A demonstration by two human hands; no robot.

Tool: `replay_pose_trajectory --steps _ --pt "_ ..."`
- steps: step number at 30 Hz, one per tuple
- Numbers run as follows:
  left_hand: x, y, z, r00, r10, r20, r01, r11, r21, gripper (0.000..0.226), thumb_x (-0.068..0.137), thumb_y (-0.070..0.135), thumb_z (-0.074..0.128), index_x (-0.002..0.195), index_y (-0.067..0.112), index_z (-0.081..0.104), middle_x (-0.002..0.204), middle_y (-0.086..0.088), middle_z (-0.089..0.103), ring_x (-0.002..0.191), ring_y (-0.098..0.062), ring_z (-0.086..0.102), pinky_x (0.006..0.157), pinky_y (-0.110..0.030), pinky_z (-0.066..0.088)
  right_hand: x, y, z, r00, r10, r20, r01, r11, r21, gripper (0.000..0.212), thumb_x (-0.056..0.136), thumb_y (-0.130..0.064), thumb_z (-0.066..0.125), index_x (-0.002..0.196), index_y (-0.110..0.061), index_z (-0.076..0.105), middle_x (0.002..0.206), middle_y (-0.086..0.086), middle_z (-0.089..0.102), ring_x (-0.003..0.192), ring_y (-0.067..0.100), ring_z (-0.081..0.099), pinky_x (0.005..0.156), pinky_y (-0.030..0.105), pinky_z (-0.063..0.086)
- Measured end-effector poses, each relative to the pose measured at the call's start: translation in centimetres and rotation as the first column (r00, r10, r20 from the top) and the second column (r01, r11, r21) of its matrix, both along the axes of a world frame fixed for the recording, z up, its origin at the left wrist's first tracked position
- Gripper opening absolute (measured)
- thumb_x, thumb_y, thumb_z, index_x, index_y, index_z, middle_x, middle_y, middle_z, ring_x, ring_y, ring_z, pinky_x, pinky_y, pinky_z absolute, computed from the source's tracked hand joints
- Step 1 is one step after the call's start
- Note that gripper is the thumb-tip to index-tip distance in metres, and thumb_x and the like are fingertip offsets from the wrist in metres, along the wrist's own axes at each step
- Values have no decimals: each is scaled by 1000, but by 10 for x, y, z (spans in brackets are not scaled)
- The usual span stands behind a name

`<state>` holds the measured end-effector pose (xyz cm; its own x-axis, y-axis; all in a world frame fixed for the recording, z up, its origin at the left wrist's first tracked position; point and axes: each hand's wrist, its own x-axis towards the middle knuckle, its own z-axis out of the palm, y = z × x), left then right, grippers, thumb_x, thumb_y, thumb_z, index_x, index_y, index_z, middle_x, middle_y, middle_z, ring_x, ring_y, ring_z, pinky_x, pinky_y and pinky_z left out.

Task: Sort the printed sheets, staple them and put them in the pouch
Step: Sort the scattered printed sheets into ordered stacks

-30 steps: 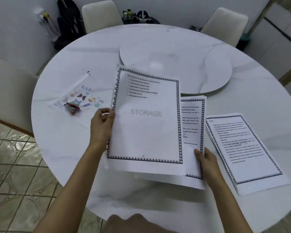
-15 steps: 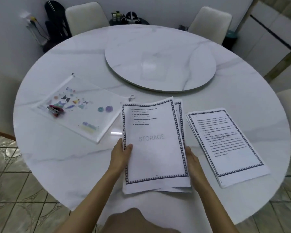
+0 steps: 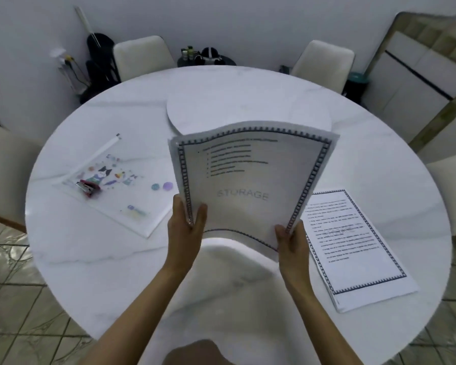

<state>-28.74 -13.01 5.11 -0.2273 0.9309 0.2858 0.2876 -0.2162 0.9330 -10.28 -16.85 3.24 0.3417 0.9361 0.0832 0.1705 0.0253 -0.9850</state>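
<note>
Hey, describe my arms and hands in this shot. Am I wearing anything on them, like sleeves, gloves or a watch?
Nothing worn shows. The left forearm and right forearm are bare down to the picture's lower edge, with no sleeve or cuff. The left hand and right hand are bare too: no gloves, and no watch, bracelet or ring can be made out.

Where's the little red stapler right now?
In the head view, the red stapler lies on the clear cartoon pouch on the left side of the table, left of the STORAGE sheets being held up.
</note>
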Motion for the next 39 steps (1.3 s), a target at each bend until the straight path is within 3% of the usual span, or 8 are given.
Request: replay_pose_trajectory --steps 4,7,13,17,21,26,34,39 --pt "-3 -7 -15 999 -31 -25 30 999 -44 29 90 16 56 117 10 47 104 13 54 91 7 53 74 -5 43 4 -2 -7 1000 15 14 -14 1000 -16 15 84 -53 53 84 -38 52 88 4 59 89 31 56 83 44 49" --pt "-2 -12 -21 999 -12 -48 8 996 -90 34 91 11 52 123 0 48 112 -3 57 96 -8 55 75 -1 42 6 -1 -9 999 17 -26 -18 999 -29 37 79 -59 51 79 -22 50 77 3 55 72 13 53 72 30 47" --pt "2 -17 -11 999 3 -40 -7 996 -90 11 93 11 51 102 17 51 87 18 56 77 19 53 65 0 40 10 -2 -5 996 89 -29 -90 994 -62 15 95 -21 48 85 -28 56 85 -13 63 76 -7 58 75 16 49" --pt "-4 -28 -16 996 55 -69 -65 987 -150 11 91 9 52 96 19 51 81 16 58 73 17 55 62 -2 41 17 -1 -10 980 200 -3 -198 969 -151 16 95 -18 47 88 -29 56 92 -15 62 78 -12 59 76 21 48" --pt "-9 -52 -42 992 94 -88 -115 954 -279 18 91 10 52 103 23 53 87 20 59 75 11 57 64 -1 41 19 -4 -29 944 331 0 -315 899 -305 15 96 -22 46 91 -29 58 94 -8 65 89 9 61 84 35 50" --pt "-17 -79 -77 982 183 -55 -188 880 -435 15 93 13 50 107 13 57 97 3 65 91 -15 63 70 -10 46 17 -7 -57 900 436 2 -395 816 -423 15 94 -15 49 99 -26 58 94 -15 62 97 17 60 79 26 44" --pt "-53 -60 -73 959 279 53 -220 850 -478 11 95 16 47 96 13 57 90 3 63 83 -9 60 65 -13 46 1 -1 -61 864 504 2 -424 731 -535 25 92 -14 53 87 -38 60 93 -17 65 94 14 60 92 34 45" --pt "-91 -12 -58 954 272 127 -183 862 -474 26 95 25 46 85 2 53 77 -5 59 67 -11 51 56 -16 41 -28 6 -55 881 473 -18 -407 736 -541 24 90 -14 57 94 -37 63 82 -27 70 93 2 61 78 18 45"
